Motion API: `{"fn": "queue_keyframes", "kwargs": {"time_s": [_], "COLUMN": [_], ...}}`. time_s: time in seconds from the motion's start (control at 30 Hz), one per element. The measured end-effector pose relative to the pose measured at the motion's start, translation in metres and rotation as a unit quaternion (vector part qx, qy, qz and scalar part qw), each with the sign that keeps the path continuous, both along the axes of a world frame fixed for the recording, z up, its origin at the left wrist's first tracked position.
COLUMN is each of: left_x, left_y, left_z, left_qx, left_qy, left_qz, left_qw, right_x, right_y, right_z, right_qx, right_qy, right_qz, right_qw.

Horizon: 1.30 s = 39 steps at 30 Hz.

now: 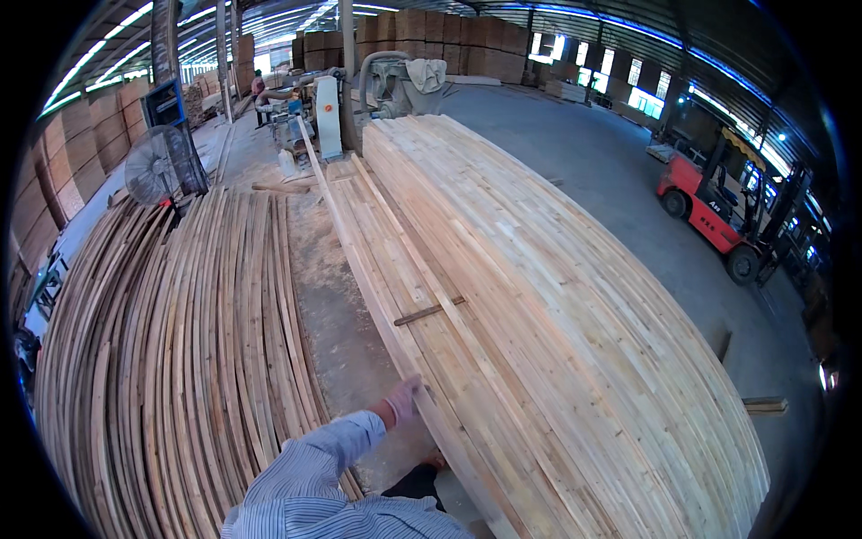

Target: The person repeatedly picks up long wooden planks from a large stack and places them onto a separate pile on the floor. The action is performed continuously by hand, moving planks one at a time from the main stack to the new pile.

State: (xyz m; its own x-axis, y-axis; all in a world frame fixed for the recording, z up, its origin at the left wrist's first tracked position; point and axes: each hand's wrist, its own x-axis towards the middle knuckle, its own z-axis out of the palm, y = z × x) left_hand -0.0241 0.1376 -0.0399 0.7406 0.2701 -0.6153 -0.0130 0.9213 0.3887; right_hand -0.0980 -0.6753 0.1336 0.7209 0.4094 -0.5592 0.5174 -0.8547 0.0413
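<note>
My left hand (404, 398), in a pale pinkish glove, is closed on the near-left edge of a long, narrow wooden plank (373, 301). The plank runs from the machine at the far end down to the lower edge of the view, along the left side of a large stack of pale boards (575, 296). A short dark stick (429, 311) lies across the lower boards, beside a loose strip (409, 250) lying lengthwise. My right hand is out of view; only striped sleeve and shirt cloth show at the bottom.
Rough, darker strips (180, 359) fill the left side, across a narrow sawdust-strewn aisle (328, 296). A woodworking machine (328, 117) and post stand ahead, with a fan (153, 166) to the left. A red forklift (718, 211) is parked at right. A distant person (258, 83) is near the machine.
</note>
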Motion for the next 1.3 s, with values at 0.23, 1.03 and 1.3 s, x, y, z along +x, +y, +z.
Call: {"fn": "queue_keyframes", "kwargs": {"time_s": [0.23,1.03,1.3], "left_x": [0.004,0.002,-0.005], "left_y": [0.019,-0.139,0.053], "left_z": [0.044,-0.075,-0.119], "left_qx": [-0.007,-0.041,0.166], "left_qy": [0.007,0.071,0.222], "left_qz": [0.002,-0.121,0.072], "left_qw": [1.0,0.989,0.958], "right_x": [0.015,0.063,-0.007], "right_y": [0.079,0.347,0.216], "right_z": [-0.025,-0.167,-0.181], "right_qx": [0.038,0.511,0.362], "right_qy": [0.031,-0.109,0.282], "right_qz": [-0.279,-0.272,-0.479], "right_qw": [0.959,0.808,0.748]}}
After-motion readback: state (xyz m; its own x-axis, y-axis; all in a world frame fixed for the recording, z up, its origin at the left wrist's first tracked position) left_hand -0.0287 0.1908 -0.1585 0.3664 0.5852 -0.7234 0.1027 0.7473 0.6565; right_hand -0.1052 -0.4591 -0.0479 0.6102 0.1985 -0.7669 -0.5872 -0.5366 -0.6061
